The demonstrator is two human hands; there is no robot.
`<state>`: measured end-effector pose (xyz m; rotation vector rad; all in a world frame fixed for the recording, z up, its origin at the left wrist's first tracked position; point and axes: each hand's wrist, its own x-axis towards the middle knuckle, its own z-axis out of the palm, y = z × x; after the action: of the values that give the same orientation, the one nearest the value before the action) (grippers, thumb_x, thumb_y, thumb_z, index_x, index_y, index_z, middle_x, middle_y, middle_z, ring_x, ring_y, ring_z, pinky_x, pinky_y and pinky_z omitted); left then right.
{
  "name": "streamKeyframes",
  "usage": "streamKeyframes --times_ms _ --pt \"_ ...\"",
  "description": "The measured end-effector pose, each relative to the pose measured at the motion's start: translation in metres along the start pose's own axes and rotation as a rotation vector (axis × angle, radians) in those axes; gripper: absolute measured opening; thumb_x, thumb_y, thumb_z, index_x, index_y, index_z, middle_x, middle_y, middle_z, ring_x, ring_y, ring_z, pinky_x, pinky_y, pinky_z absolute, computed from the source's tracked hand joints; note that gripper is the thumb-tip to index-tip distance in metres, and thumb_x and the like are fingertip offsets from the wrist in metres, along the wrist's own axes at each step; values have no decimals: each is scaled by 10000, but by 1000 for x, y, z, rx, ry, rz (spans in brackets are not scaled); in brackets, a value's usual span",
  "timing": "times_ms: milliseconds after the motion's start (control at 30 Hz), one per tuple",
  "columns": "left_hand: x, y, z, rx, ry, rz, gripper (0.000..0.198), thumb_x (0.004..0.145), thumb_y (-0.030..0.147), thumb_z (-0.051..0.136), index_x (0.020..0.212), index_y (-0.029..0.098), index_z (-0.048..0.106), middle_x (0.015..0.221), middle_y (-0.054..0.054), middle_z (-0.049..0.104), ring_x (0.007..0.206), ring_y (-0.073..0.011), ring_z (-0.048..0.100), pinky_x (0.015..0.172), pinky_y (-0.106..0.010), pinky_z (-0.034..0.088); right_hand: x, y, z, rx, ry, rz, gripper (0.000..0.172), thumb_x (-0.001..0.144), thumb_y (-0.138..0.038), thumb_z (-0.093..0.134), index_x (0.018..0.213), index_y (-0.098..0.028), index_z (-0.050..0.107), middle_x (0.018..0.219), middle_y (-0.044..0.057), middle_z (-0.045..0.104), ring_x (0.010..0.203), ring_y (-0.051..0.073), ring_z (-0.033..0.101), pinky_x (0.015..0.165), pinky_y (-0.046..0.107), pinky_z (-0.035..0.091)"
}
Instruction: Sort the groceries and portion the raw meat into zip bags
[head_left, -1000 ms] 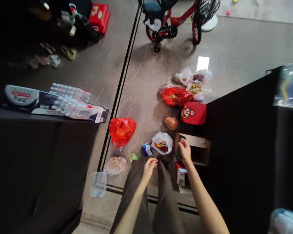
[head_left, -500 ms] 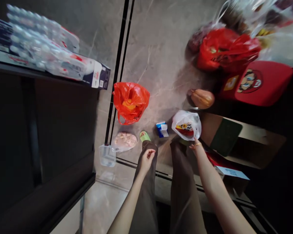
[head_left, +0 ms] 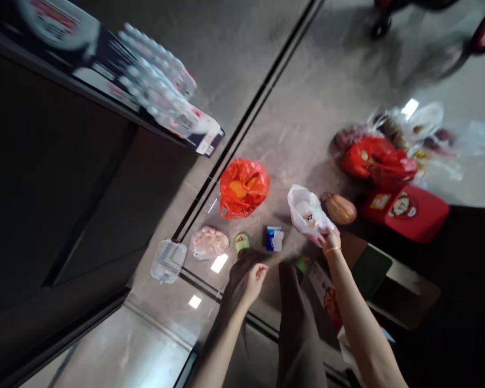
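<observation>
Right hand [head_left: 330, 237]: fingers are gripping the near right edge of a white plastic bag [head_left: 303, 207]; a thin gold-coloured bracelet [head_left: 333, 249] is circling the wrist. The bag is standing open-mouthed, right of centre, with some dark print showing inside; cannot tell whether its base is touching the floor [head_left: 299, 124].

Left hand [head_left: 256, 280]: hovering over the left leg, to the left of and nearer than the bag. Fingers are curling loosely inward; cannot tell whether they are fully closing, and nothing is visibly showing in them.

Around the bag: a blue box [head_left: 271, 238] with a pale flap is lying just to the left and near; a brownish-orange gourd [head_left: 341, 209] is lying just to the right. Farther left, a red plastic bag [head_left: 244, 196] is sitting open, orange contents showing. Nearer on that side, a clear bag of pinkish pieces [head_left: 209, 242] is lying between a clear plastic container [head_left: 170, 261] and a green slipper [head_left: 241, 242].

Right side: a red lidded box [head_left: 424, 215] with a cartoon face is standing beyond the gourd; a second red bag [head_left: 374, 156] is resting farther back among clear bags. An open cardboard box [head_left: 412, 302] is sitting near right, partly in shadow.

Far left: wrapped bottle packs [head_left: 157, 91] are lying on a long printed box [head_left: 56, 24].
</observation>
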<state>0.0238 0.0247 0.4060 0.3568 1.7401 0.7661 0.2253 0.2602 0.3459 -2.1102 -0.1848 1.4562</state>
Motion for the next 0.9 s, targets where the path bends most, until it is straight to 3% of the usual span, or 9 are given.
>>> streamKeyframes --times_ms 133,300,467,567,633,700,767,833,900 --pt "-1 53 -36 -98 14 46 173 777 387 569 790 236 653 809 -60 674 753 -205 623 707 -305 495 -63 -75 81 -31 -59 -54 87 696 -225 527 780 -246 528 796 4 628 690 151 608 556 282 508" --pt "15 89 -105 -161 104 113 200 802 418 561 802 247 665 853 -71 691 800 -220 644 737 -313 494 -111 -146 223 -63 -188 -155 102 683 -188 493 765 -246 510 836 22 637 720 157 616 650 339 533" --pt "48 81 -149 -174 313 98 281 832 443 517 842 204 663 894 -84 701 828 -216 659 764 -329 503 -129 -187 389 -178 -325 -254 122 741 -197 465 848 -231 512 887 14 643 842 157 614 780 407 520" --pt "71 63 -146 -192 426 33 298 841 439 501 853 183 652 898 -90 706 801 -216 672 732 -332 519 -129 -192 478 -275 -436 -283 121 789 -171 437 859 -230 516 968 11 649 905 127 602 833 374 495" --pt "90 52 -138 -185 480 -10 283 852 407 485 873 174 644 908 -102 705 794 -223 675 728 -348 526 -123 -187 524 -336 -517 -285 122 832 -171 418 861 -222 525 1007 3 645 913 91 592 846 318 478" --pt "113 43 -131 -153 530 -40 245 858 348 474 882 164 634 924 -118 696 807 -235 670 737 -371 527 -111 -176 554 -404 -594 -261 118 870 -201 421 882 -195 539 1008 13 644 899 68 584 845 285 462" --pt "141 36 -127 -105 564 -54 202 857 271 468 889 156 630 959 -136 683 868 -251 653 806 -410 510 -97 -154 563 -474 -642 -226 133 891 -228 438 918 -165 552 969 32 649 883 71 584 842 288 459" --pt "173 30 -128 -39 563 -34 185 854 197 460 889 152 636 993 -142 673 965 -264 620 915 -448 455 -82 -119 550 -557 -702 -176 134 891 -220 476 942 -145 574 912 49 663 871 97 596 831 308 474" --pt "211 25 -129 22 505 24 189 846 143 466 880 160 651 1009 -125 674 1025 -258 590 979 -443 410 -69 -72 519 -664 -825 -96 112 870 -196 542 944 -140 605 876 69 678 863 138 613 806 334 504"
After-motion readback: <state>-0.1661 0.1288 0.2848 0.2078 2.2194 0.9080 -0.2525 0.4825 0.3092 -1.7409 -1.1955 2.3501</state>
